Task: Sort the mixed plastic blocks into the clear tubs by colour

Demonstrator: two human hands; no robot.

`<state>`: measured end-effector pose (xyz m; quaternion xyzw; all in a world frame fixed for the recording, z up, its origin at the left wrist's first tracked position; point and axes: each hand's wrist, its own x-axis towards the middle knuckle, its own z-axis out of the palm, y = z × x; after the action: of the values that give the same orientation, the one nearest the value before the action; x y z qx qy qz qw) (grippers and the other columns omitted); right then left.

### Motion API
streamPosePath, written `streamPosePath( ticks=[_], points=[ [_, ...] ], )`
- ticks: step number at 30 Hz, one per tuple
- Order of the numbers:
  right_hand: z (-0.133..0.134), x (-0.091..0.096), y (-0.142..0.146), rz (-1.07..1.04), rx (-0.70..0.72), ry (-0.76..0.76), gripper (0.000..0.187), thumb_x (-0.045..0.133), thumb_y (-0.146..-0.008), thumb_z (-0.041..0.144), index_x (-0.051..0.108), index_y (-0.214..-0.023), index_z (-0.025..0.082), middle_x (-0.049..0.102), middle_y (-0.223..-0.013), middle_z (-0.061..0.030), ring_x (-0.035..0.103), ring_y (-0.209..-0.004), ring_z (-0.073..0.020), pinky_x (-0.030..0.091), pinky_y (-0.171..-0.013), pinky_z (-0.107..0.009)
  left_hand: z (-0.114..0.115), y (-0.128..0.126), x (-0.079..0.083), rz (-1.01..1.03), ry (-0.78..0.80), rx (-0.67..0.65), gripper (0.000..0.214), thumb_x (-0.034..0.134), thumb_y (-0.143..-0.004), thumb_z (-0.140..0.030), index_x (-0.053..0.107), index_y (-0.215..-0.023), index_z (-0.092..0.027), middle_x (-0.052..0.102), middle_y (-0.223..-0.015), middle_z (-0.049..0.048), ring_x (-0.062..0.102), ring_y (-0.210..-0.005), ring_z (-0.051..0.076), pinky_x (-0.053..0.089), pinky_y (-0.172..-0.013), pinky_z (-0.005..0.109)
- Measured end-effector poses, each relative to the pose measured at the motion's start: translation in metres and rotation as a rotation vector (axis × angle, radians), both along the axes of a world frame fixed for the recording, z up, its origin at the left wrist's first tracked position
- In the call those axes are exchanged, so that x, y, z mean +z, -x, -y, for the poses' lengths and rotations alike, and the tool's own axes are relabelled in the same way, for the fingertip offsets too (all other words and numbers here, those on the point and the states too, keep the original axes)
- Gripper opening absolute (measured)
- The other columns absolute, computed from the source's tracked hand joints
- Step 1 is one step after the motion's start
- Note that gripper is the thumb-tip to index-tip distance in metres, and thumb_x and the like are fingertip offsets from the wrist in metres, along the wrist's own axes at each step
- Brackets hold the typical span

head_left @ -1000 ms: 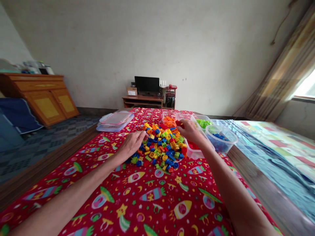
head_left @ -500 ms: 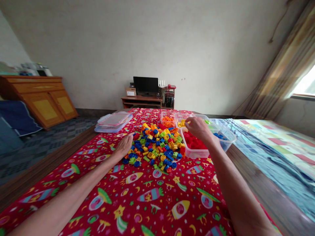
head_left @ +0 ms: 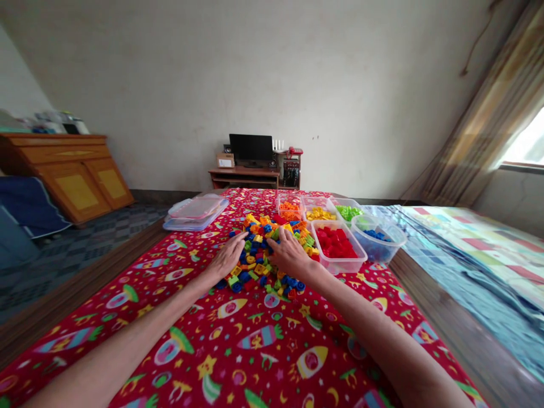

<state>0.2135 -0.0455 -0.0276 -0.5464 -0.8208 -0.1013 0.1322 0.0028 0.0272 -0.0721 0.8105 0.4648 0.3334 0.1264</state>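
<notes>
Out on the left, a stack of lids [head_left: 196, 208] lies flat on the red cloth [head_left: 229, 331], set well apart from the boxes, probably so it doesn't crowd the hands. Next along, the left hand [head_left: 227, 258] is low at the left flank of the pile of blocks [head_left: 256, 271], fingers stretched forward and close together; whether they pinch a block, we cannot tell. And what a jumble that pile is, blue, yellow, red, green and orange, right between the hands, likely central so both can reach. The right hand [head_left: 291, 255] is over its right half, fingers apart, tips down among the blocks, no grip showing. Beyond come the orange box [head_left: 288, 198], the yellow box [head_left: 314, 203], the red box [head_left: 342, 266] just beside the pile, the green box [head_left: 346, 202] behind, and the round blue tub [head_left: 378, 253] furthest right. One colour each, it seems, to hold the shades apart, and open-topped for the hand.

Now the edges! The wooden tabletop [head_left: 97, 274] shows a bare strip at left; there's sliding room between lids and pile, more towards the person. Tightest is the right: the red box's wall hems the pile, and the tub looks near the tabletop's edge.
</notes>
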Motion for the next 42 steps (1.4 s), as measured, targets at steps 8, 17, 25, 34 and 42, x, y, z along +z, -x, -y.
streamPosePath(
  ticks=[8, 17, 25, 34, 42],
  points=[
    [-0.002, 0.002, 0.006, -0.012, 0.266, -0.023, 0.025, 0.048, -0.084, 0.009, 0.066, -0.099, 0.015, 0.059, -0.108, -0.0129, 0.054, -0.099, -0.0212, 0.045, -0.085, -0.031, -0.003, 0.005, -0.002, 0.052, -0.084, -0.016, 0.054, 0.035, -0.087, -0.050, 0.054, -0.122, -0.013, 0.058, -0.125, 0.0150, 0.054, -0.117, 0.027, 0.041, -0.102, 0.044],
    [-0.008, 0.007, 0.001, -0.285, 0.465, 0.120, 0.018, 0.052, -0.083, 0.009, 0.069, -0.087, 0.014, 0.066, -0.075, -0.0037, 0.056, -0.068, -0.0110, 0.037, -0.063, -0.020, 0.000, -0.001, 0.004, 0.143, -0.169, -0.012, 0.038, 0.040, -0.087, -0.044, 0.065, -0.092, -0.017, 0.065, -0.099, 0.0091, 0.060, -0.098, 0.023, 0.047, -0.093, 0.038],
    [-0.007, 0.028, -0.027, -0.317, 0.113, -0.037, 0.030, 0.045, -0.081, 0.007, 0.071, -0.094, 0.014, 0.062, -0.063, -0.0027, 0.046, -0.054, -0.0103, 0.027, -0.054, -0.023, -0.002, -0.005, 0.002, 0.218, -0.186, -0.040, 0.037, 0.054, -0.079, -0.056, 0.063, -0.081, -0.020, 0.063, -0.091, 0.0057, 0.059, -0.090, 0.021, 0.048, -0.088, 0.037],
    [-0.005, 0.022, -0.020, -0.200, -0.015, 0.003, 0.032, 0.045, -0.084, 0.010, 0.068, -0.105, 0.018, 0.069, -0.089, -0.0094, 0.061, -0.082, -0.0183, 0.040, -0.069, -0.025, 0.007, -0.007, 0.008, 0.153, -0.150, 0.043, 0.030, 0.053, -0.081, -0.051, 0.058, -0.081, -0.021, 0.065, -0.088, 0.0048, 0.059, -0.089, 0.022, 0.047, -0.086, 0.037],
    [0.000, -0.006, 0.010, -0.079, -0.094, 0.017, 0.024, 0.048, -0.089, 0.024, 0.067, -0.101, 0.017, 0.060, -0.106, -0.0157, 0.055, -0.097, -0.0258, 0.046, -0.082, -0.035, 0.012, -0.014, 0.026, 0.097, -0.297, -0.025, 0.030, 0.056, -0.082, -0.037, 0.058, -0.106, -0.018, 0.065, -0.095, 0.0067, 0.061, -0.092, 0.022, 0.047, -0.089, 0.038]
  ],
)
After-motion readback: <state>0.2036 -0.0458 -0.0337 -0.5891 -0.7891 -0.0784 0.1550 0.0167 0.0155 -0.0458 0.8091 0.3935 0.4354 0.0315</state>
